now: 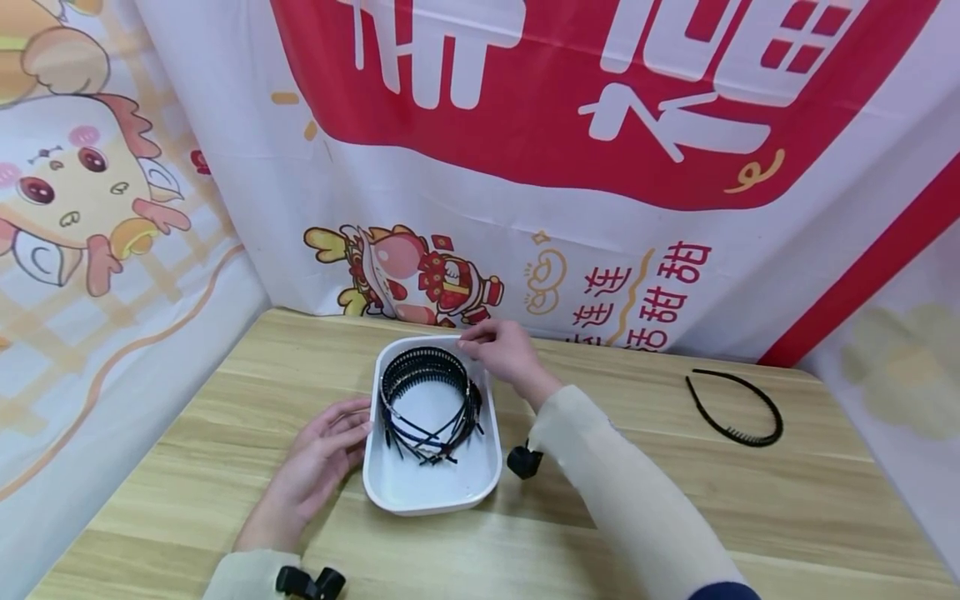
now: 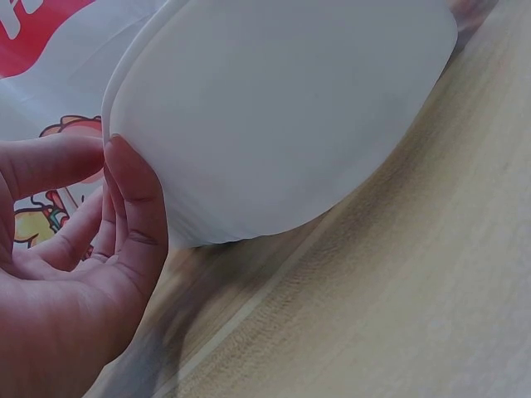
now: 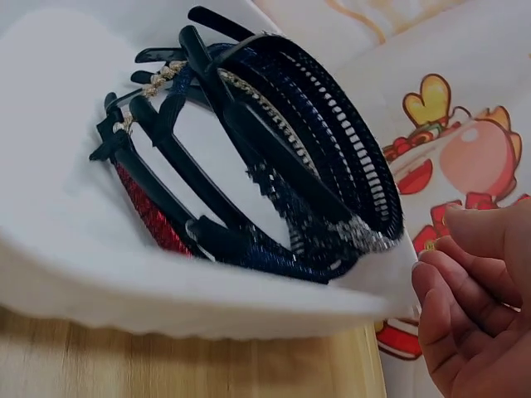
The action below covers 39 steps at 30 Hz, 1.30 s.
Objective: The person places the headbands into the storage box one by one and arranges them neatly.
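A white plastic tray with rounded corners stands on the wooden table. Inside it, toward the far end, lies a stack of headbands, mostly black. Red, dark blue and beaded ones show among the headbands in the right wrist view. My left hand is at the tray's left side, and its thumb and forefinger pinch the rim in the left wrist view. At the far right corner, my right hand touches the tray with loosely bent fingers, its thumb apart from the rim.
A single black headband with comb teeth lies on the table's right side. Behind the table's far edge hangs a printed cloth in white and red. Another printed cloth borders the left side.
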Tool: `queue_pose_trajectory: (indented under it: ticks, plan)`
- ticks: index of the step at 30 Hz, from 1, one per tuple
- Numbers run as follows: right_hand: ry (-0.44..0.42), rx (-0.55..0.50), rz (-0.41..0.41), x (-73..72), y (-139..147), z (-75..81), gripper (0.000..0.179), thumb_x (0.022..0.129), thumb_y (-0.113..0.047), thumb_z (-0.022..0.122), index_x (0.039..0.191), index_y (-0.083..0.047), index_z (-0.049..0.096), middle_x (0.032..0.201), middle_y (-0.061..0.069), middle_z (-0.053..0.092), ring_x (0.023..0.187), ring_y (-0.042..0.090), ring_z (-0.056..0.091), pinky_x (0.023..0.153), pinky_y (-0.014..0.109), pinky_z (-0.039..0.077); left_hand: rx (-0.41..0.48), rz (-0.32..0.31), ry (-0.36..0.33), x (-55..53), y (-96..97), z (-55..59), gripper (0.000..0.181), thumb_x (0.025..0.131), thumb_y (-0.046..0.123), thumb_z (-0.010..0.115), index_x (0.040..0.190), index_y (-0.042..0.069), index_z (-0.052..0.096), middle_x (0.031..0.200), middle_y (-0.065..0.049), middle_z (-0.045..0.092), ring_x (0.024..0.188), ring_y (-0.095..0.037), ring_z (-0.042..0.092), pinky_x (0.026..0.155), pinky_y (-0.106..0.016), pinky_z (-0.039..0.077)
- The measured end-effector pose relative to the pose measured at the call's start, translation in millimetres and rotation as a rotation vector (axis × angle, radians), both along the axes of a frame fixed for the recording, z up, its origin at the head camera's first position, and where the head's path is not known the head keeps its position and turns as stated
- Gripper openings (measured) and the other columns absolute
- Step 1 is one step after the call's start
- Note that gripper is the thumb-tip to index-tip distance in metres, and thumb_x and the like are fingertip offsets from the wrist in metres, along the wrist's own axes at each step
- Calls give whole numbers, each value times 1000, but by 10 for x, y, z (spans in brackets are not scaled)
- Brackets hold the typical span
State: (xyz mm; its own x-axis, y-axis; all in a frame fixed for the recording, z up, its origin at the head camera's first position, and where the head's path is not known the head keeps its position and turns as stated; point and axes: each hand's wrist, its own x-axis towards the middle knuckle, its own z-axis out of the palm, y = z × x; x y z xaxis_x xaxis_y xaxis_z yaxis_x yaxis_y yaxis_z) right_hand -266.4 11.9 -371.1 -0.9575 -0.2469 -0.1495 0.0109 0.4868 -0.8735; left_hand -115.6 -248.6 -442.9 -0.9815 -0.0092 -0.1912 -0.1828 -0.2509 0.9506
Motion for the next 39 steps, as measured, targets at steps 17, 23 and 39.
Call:
queue_pose_trajectory:
  ticks: [17,23,39]
  plan:
    - [-7,-85,-99,-31,548,-98,21,99,-23,77,117,-11,79,113,9,77,99,22,69,100,53,60,13,-12,12,-13,-10,-43,34,104,0,61,134,17,62,118,6,74,110,-11,70,98,-29,61]
    - [-8,-80,-113,-23,736,-138,25,101,-23,76,121,-9,77,118,11,77,97,20,69,97,47,62,18,-12,13,-11,-5,-33,34,104,0,61,132,19,64,117,7,74,110,-10,71,98,-28,60]
    - [-61,-179,-166,63,1222,-361,34,103,-23,74,130,-3,72,118,8,77,94,13,69,89,35,63,28,-19,30,-27,5,-54,34,104,-1,60,131,19,63,117,7,74,109,-10,71,98,-29,61]
